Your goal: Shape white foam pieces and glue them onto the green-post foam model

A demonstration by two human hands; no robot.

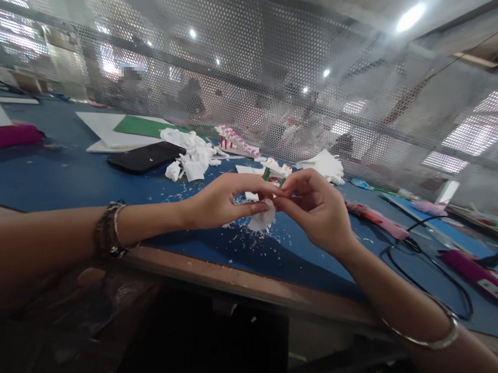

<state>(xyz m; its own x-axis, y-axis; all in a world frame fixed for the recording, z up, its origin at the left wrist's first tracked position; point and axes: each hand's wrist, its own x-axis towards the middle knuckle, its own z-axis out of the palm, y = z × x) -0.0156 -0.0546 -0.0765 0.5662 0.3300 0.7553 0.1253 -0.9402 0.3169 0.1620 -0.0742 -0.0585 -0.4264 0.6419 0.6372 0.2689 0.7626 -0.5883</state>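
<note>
Over the middle of the blue table, my left hand point(228, 199) is closed, with its thumb and fingers pinched on a thin white paper-like piece point(262, 217). My right hand point(313, 208) meets it from the right, thumb and index finger pinched together at the left fingertips. Whatever lies between the right fingertips is too small to make out. Just behind the fingers stands a small thing with green uprights and a white top point(276, 168), partly hidden by my hands. White shreds point(250, 246) are scattered on the table below.
A black phone point(146, 157) lies at the left, beside a heap of crumpled white scraps point(193, 149). Behind are a rack of pink-and-white pieces point(236, 140) and a white paper stack point(323, 164). Cables point(410, 244) and a magenta power strip point(472, 273) lie right. A perforated screen point(253, 61) stands behind.
</note>
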